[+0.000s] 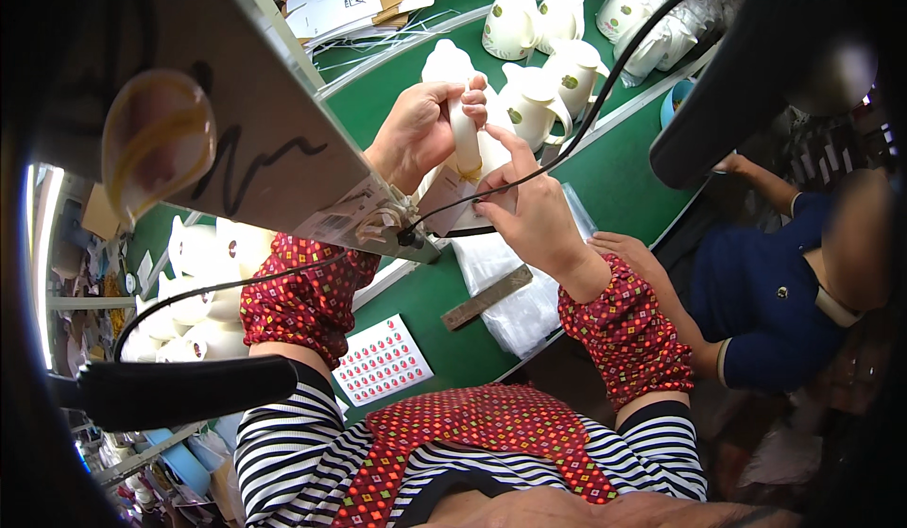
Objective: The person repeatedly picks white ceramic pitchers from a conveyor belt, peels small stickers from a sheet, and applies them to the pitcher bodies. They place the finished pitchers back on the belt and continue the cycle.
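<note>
Handle (464, 143), smooth, white, curved

White pitcher (495, 156), partly hidden, smooth white handle (463, 139), yellowish tie (470, 176) at its near end

No wording is legible. Red-and-green emblems (401, 360) fill the sticker sheet (383, 362) at the bench's (616, 183) near edge; a black mark (354, 0) stands on a white carton (327, 7); a barcode label (329, 222) and squiggle (257, 169) mark the grey panel (265, 84).

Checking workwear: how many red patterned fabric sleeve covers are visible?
2: one red patterned fabric sleeve cover on the left forearm, another on the right forearm; the left one partly hidden.
</note>
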Motion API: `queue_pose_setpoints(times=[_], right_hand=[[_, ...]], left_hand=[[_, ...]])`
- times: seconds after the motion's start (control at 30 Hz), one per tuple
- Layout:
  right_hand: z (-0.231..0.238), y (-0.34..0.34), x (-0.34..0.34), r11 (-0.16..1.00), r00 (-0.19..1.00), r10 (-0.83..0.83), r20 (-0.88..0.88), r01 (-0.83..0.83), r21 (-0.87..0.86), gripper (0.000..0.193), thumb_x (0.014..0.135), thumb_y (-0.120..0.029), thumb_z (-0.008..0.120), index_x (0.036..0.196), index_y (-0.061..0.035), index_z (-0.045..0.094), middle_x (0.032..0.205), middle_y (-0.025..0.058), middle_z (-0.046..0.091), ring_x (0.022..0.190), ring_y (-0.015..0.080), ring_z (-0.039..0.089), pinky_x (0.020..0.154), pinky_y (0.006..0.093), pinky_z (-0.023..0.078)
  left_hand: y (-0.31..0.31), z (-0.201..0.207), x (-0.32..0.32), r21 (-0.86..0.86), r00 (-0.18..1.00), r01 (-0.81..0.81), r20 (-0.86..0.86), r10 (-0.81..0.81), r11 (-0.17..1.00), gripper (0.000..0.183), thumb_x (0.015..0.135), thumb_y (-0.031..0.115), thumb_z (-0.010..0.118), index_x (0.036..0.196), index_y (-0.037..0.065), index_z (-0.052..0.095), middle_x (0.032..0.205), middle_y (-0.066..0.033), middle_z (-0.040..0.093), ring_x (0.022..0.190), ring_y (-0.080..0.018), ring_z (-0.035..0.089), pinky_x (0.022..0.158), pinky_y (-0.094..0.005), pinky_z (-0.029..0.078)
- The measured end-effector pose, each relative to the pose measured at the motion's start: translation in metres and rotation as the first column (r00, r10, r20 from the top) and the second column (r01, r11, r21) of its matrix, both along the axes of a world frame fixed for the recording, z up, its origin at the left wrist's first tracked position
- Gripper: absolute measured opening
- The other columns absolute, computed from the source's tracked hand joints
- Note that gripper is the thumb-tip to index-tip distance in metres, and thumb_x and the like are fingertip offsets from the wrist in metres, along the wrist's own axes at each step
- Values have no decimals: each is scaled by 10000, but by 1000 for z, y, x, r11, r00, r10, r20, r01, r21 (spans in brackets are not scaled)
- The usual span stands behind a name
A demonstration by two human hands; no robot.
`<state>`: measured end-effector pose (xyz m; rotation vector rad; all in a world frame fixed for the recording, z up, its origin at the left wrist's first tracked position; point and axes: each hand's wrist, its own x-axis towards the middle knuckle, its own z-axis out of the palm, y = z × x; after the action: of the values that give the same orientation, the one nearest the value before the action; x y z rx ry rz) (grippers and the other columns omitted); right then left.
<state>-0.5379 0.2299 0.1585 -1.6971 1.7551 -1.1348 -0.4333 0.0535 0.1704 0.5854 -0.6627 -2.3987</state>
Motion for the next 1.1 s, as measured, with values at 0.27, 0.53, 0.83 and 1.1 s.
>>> queue_pose_setpoints(times=[0.27, 0.53, 0.83, 1.1], right_hand=[[-17, 0, -1, 980, 999, -35, 13, 37, -197, 1232, 698, 36, 907, 1684, -176, 198, 1068, 83, 584, 852, 183, 563, 797, 323, 537], [-34, -25, 4, 922, 940, -314, -134, 269, -278, 1327, 672, -213, 988, 1680, -89, 134, 1356, 177, 443, 1224, 335, 496, 1092, 468, 434], [-45, 43, -11, 934, 947, -308, 92, 319, -163, 1223, 713, -242, 972, 1648, -72, 202, 1532, 182, 354, 1362, 346, 440, 1131, 461, 414], [-68, 96, 7, 968, 941, -252, 224, 244, 65, 499, 838, -188, 862, 1295, -89, 688, 1370, 159, 521, 1238, 284, 556, 946, 377, 511]], left_hand=[[11, 7, -1, 0, 1000, -24, 6, 24, 1000, 188, 1019, -19, 424, 1172, -111, 485, 1003, -118, 506, 792, -149, 497, 715, -272, 489], [8, 2, -2, 21, 997, 17, -77, -15, 1000, 223, 1011, -9, 472, 1197, -130, 497, 978, -116, 509, 778, -150, 495, 727, -282, 486], [-71, -13, 11, -315, 942, -32, -327, -77, 949, 378, 1076, 80, 508, 1427, -55, 474, 974, -90, 644, 850, -192, 593, 820, -354, 526], [-185, -134, 29, -579, 923, -154, 205, 326, 800, 450, 1003, 184, 707, 1385, -30, 602, 1182, -117, 688, 1150, -240, 643, 1076, -394, 467]])
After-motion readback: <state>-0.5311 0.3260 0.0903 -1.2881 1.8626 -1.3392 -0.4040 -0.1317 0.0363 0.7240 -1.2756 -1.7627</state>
